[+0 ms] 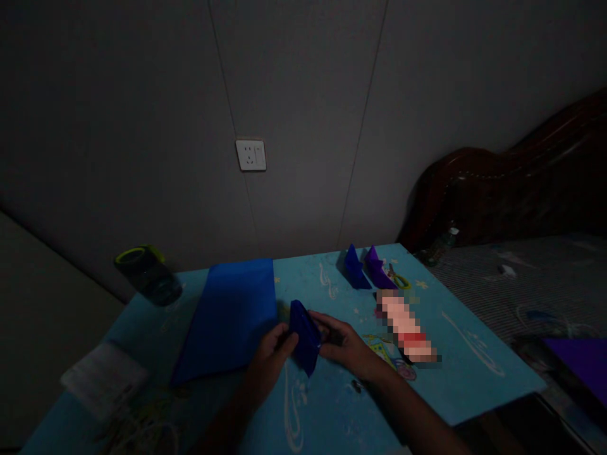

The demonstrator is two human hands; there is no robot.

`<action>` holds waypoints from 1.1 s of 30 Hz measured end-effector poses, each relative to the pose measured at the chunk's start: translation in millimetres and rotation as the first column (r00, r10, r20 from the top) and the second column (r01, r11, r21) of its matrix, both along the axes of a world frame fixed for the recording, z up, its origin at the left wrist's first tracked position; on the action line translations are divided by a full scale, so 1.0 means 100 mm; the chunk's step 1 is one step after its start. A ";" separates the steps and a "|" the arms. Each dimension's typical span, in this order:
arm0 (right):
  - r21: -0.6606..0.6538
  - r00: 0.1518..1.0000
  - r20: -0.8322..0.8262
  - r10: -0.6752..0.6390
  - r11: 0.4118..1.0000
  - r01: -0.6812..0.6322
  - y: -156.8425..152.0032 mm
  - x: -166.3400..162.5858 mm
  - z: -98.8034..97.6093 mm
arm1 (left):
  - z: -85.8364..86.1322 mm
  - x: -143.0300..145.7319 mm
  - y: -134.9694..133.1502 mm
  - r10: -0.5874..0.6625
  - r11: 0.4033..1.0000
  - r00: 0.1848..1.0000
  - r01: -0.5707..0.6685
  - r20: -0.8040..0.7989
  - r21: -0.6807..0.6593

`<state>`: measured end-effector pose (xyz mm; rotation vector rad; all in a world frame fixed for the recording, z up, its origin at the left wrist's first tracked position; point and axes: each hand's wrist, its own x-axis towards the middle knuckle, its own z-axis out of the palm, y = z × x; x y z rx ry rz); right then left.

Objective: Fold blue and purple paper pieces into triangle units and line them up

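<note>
A folded piece of dark blue paper point(304, 338) is held tilted above the table between my two hands. My left hand point(272, 354) pinches its left edge with the thumb in front. On the other side, my right hand point(344, 344) grips the right edge, with the fingers partly behind the paper. Left of my hands lies a flat stack of blue paper point(232, 309). Toward the back right of the table stand two folded paper boats, one blue boat point(354, 268) and one purple boat point(377, 268).
Yellow-handled scissors point(402, 281) lie beside the boats, near a pixelated object point(405, 325). A dark cup with a green rim point(147, 275) and a white packet point(107, 379) are at the left. A bottle point(443, 245) is on the bed beyond the table point(469, 379).
</note>
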<state>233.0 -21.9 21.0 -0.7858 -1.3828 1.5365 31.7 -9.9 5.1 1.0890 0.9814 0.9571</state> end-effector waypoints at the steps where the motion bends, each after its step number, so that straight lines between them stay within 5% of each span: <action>1: 0.052 0.998 0.059 -0.037 0.998 0.034 0.00 0.01 0.00 | 0.03 0.00 0.00 -0.008 0.999 0.999 0.010 -0.047 0.035; 8: 0.324 0.925 0.325 -0.197 0.942 0.086 -0.02 0.00 0.05 | 0.07 -0.03 -0.03 0.098 0.934 0.901 0.063 -0.423 0.351; 12: 0.338 0.920 0.336 -0.203 0.937 0.083 -0.03 -0.02 0.05 | 0.03 -0.04 -0.03 0.174 0.854 0.825 0.145 -0.537 0.499; 18: 0.294 0.927 0.309 -0.211 0.949 0.117 -0.05 -0.04 0.04 | 0.07 -0.06 -0.05 0.221 0.768 0.818 0.190 -0.531 0.611; 28: 0.369 0.865 0.380 -0.328 0.911 0.184 -0.02 -0.02 0.01 | 0.10 -0.03 -0.08 0.242 0.818 0.782 0.154 -0.574 0.555; 33: 0.285 0.832 0.469 -0.297 0.942 0.175 -0.02 -0.04 -0.05 | 0.05 -0.01 -0.09 0.156 0.858 0.795 0.184 -0.586 0.479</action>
